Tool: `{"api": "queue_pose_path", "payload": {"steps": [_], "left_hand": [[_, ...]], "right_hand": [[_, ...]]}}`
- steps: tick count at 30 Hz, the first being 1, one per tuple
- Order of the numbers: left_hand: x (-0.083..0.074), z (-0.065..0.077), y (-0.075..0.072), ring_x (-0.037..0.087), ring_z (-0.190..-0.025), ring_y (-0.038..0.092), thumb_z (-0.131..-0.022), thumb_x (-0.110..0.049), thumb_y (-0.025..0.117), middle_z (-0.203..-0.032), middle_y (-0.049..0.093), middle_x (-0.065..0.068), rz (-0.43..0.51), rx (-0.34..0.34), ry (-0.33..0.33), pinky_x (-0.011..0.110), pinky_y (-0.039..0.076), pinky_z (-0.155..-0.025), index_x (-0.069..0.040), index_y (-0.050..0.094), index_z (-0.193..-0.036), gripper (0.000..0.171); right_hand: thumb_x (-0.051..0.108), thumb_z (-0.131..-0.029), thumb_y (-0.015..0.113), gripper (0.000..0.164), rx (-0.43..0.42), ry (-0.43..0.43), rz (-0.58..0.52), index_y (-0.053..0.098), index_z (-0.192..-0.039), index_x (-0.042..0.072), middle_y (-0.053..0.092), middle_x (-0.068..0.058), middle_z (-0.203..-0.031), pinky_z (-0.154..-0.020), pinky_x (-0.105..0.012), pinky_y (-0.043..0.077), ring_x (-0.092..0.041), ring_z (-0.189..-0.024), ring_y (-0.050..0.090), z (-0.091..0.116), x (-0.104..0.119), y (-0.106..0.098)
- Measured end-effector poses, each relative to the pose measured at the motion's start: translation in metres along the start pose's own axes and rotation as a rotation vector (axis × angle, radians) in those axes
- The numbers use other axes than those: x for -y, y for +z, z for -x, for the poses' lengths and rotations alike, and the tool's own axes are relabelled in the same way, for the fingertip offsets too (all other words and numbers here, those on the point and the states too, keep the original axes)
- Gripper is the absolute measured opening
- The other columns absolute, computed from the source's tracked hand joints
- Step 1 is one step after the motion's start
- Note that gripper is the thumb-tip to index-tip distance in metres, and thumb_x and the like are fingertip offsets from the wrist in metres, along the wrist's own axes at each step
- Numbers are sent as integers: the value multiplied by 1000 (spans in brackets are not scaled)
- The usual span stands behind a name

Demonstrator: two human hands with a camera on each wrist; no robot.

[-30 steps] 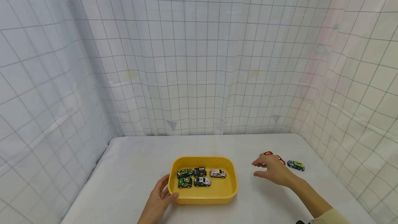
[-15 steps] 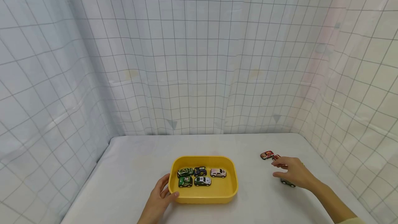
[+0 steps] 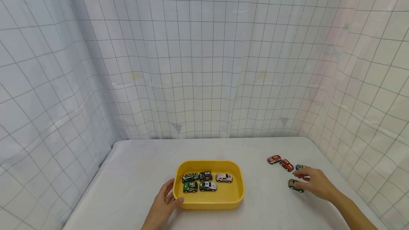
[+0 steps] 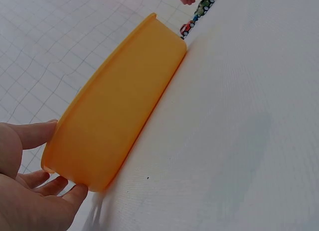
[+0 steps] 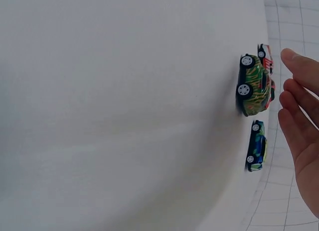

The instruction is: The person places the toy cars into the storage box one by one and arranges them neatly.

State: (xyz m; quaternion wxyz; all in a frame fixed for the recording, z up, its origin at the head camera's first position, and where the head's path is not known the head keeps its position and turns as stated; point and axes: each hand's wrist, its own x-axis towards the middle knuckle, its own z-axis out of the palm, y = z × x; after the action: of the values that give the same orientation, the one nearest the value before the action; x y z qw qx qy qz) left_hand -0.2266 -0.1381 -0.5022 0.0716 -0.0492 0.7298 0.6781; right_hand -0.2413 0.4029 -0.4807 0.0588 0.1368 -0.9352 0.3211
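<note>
My left hand [image 3: 161, 203] holds the left end of a yellow plastic bin [image 3: 212, 205], thumb at the rim and fingers against the outer wall. Inside the bin stand several toy cars, among them a white toy car [image 3: 224, 178] and a green toy car [image 3: 190, 187]. At the right, my right hand [image 3: 316, 184] hovers beside a green camouflage toy car [image 3: 295, 185], with thumb and fingers apart. In the right wrist view a gap shows between the fingers and that camouflage car [image 5: 255, 86]. Nothing is in this hand.
Behind the camouflage car are two red toy cars, one orange-red [image 3: 274, 159] and one red-and-white [image 3: 287, 165]. A blue-green toy car [image 3: 301, 167] is partly hidden by my right hand. Gridded white curtains [image 3: 204, 81] enclose the white table [image 3: 143, 166] at the back and sides.
My right hand has moved rightward and toward me, away from the red cars, to beside the camouflage car, uncovering it. The left hand and bin have stayed put.
</note>
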Motion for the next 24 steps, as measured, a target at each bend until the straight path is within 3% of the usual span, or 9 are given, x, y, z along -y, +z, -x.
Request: {"api": "queue_pose_path", "payload": {"steps": [7, 17, 24], "left_hand": [[1, 0, 0, 51, -146, 30, -91, -4, 78, -164, 21, 32, 8, -3, 2, 55, 43, -110, 2, 24, -160, 88], [1, -1, 0, 52, -146, 29, -91, -5, 78, -164, 20, 32, -1, 3, -8, 57, 43, -110, 1, 23, -161, 90], [2, -1, 0, 52, -145, 30, -91, -6, 79, -164, 20, 32, -3, -2, -13, 56, 44, -109, 1, 24, -161, 89]], "right_hand": [[22, -85, 86, 41, 29, 66, 16, 74, -114, -4, 73, -14, -112, -85, -39, 61, -36, -102, 69, 4, -20, 2], [23, -82, 88, 44, 55, 171, 25, 74, -114, -4, 73, -11, -106, -81, -37, 62, -30, -97, 70, 5, -37, 12], [22, -84, 86, 38, 56, 153, 55, 76, -112, -2, 74, -9, -104, -80, -40, 61, -30, -96, 70, 2, -36, 13]]}}
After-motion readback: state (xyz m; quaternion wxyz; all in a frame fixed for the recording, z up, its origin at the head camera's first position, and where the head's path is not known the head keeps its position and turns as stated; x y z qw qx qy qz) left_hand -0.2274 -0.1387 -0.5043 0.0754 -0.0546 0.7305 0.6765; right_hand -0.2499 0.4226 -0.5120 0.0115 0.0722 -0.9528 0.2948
